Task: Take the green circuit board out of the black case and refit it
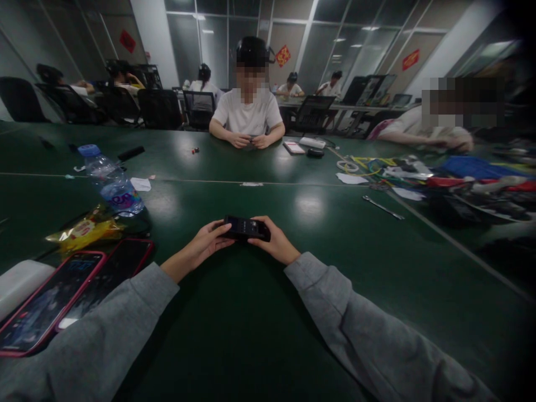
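Note:
Both my hands hold a small black boxy device (243, 225) just over the green table (234, 335). My left hand (209, 240) grips its left end, the thumb on top and the fingers beneath. Around the right end curls my right hand (274, 239), with its thumb at the near side. Small light marks show on the device's upper face; its exact kind is too small and dark to make out.
At left are a water bottle (112, 181), a yellow snack packet (86, 231), two red-edged phones (54, 296) and a white case (20, 282). To the right lie a wrench (383, 207) and tangled cables (377, 166). Across sits a co-worker (247, 111), hands on a small object.

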